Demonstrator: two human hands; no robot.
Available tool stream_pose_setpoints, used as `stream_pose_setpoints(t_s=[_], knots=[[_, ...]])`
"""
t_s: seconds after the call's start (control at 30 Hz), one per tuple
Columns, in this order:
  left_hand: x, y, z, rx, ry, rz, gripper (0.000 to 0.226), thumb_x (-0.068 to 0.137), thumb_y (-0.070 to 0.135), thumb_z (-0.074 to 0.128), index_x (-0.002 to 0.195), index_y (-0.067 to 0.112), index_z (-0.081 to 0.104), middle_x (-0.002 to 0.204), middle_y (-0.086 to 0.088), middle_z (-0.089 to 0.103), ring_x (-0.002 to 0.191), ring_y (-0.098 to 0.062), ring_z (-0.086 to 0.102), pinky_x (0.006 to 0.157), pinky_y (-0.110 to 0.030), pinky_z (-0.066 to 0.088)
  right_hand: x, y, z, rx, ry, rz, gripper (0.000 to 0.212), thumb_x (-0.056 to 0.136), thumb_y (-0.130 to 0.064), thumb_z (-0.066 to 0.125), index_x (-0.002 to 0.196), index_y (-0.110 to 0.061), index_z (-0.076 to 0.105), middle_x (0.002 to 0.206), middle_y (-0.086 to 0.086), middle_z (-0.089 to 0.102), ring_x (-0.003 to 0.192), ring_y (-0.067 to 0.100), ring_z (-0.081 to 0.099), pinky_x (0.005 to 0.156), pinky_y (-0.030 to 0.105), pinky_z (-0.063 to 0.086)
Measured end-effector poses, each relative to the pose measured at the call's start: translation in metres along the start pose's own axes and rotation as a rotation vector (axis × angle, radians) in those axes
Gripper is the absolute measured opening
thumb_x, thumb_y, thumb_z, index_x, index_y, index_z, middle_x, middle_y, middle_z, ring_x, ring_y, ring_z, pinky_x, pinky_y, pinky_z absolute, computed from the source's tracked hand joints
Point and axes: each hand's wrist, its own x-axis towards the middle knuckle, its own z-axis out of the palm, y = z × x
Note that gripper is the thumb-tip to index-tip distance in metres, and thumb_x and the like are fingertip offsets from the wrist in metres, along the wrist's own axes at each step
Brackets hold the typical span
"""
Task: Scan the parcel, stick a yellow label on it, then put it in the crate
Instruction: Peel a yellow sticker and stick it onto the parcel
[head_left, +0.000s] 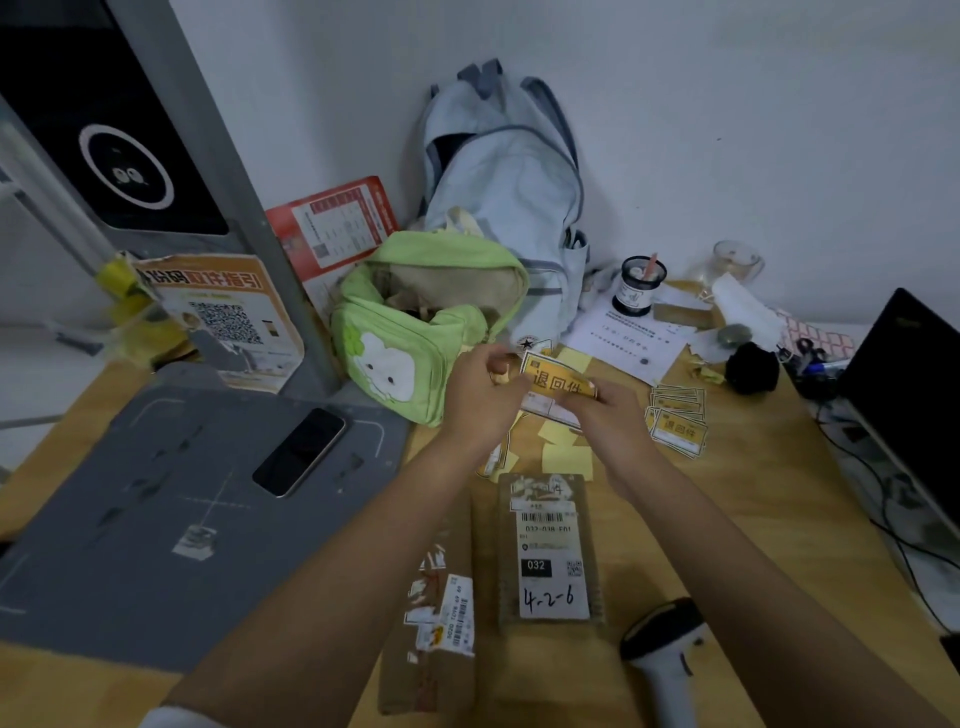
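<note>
Here we hold a yellow label (558, 383) in both hands above the desk (753, 493).
Our left hand (485, 387) and right hand (613, 415) pinch its ends; the parcel (550, 551) lies below, scanner (665, 654) just right, spare labels (678, 418) nearby.

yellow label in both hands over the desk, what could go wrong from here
1. The yellow label is pinched between the left hand and right hand; it could curl and stick to a finger or itself.
2. Two parcels lie below: the parcel marked 4-2-6 and a second parcel. The label could go on the wrong one.
3. It could cover the barcode.
</note>
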Motion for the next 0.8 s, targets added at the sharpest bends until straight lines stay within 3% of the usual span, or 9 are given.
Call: stream_pose_setpoints(t_s=[0.07,0.13,0.2,0.33,0.53,0.63,0.7,0.8], knots=[[-0.001,-0.011,0.001,0.036,-0.037,0.020,0.015,0.087,0.014,0.066,0.101,0.008,0.066,0.088,0.001,0.058,0.084,-0.015,0.055,0.081,-0.029,0.046,-0.005,0.004,-0.004,0.016,-0.020,0.029,0.011,0.087,-0.007,0.062,0.091,-0.005,0.071,0.082,0.011,0.058,0.076,0.018,0.050,0.063,0.030,0.036],[-0.005,-0.020,0.002,0.012,-0.058,0.052,0.002,0.087,0.009,0.065,0.086,0.008,0.064,0.074,0.005,0.057,0.074,-0.013,0.054,0.072,-0.020,0.046,-0.008,0.008,-0.007,0.009,-0.025,0.051,0.006,0.085,-0.006,0.065,0.086,-0.008,0.070,0.080,0.008,0.060,0.074,0.017,0.052,0.064,0.028,0.039],[-0.008,-0.031,0.006,0.001,-0.052,0.051,0.007,0.088,0.005,0.064,0.082,0.008,0.061,0.070,0.006,0.056,0.068,-0.009,0.052,0.062,-0.009,0.042,-0.008,0.017,-0.007,-0.003,-0.014,0.096,0.006,0.082,-0.005,0.069,0.079,-0.010,0.067,0.076,0.006,0.061,0.070,0.015,0.054,0.063,0.026,0.041],[-0.010,-0.058,0.015,-0.023,-0.059,-0.067,0.020,0.087,0.001,0.063,0.074,0.015,0.058,0.071,0.006,0.056,0.069,-0.009,0.052,0.058,-0.003,0.041,-0.002,0.039,-0.008,0.030,0.054,0.206,0.007,0.081,-0.002,0.069,0.086,-0.006,0.070,0.080,0.008,0.066,0.072,0.020,0.058,0.059,0.027,0.046],[-0.011,-0.090,0.023,0.045,-0.037,-0.201,0.012,0.085,0.004,0.067,0.086,0.015,0.062,0.076,0.010,0.058,0.076,-0.010,0.055,0.059,-0.010,0.039,0.010,0.070,-0.008,-0.010,0.168,0.266,0.012,0.077,-0.003,0.073,0.070,-0.009,0.066,0.075,0.005,0.066,0.070,0.021,0.060,0.059,0.028,0.048],[-0.014,-0.101,0.030,0.055,-0.091,-0.261,0.017,0.084,0.004,0.067,0.100,0.011,0.066,0.082,0.009,0.059,0.080,-0.010,0.057,0.060,-0.011,0.039,0.015,0.087,-0.006,-0.075,0.183,0.314,0.011,0.075,-0.005,0.075,0.067,-0.011,0.069,0.077,0.006,0.070,0.081,0.024,0.064,0.075,0.038,0.054],[-0.017,-0.107,0.034,0.059,-0.135,-0.273,0.022,0.085,0.004,0.066,0.107,0.008,0.066,0.088,0.004,0.061,0.085,-0.013,0.058,0.062,-0.012,0.041,0.016,0.096,-0.001,-0.100,0.167,0.344,0.011,0.073,-0.007,0.076,0.069,-0.013,0.067,0.080,0.008,0.070,0.083,0.027,0.066,0.080,0.044,0.055],[-0.018,-0.112,0.039,0.075,-0.154,-0.298,0.021,0.088,0.008,0.064,0.108,0.012,0.065,0.091,0.004,0.062,0.086,-0.011,0.059,0.063,-0.014,0.043,0.015,0.104,0.003,-0.108,0.187,0.346,0.025,0.069,-0.014,0.081,0.083,-0.014,0.061,0.077,0.008,0.068,0.072,0.026,0.066,0.072,0.042,0.055]])
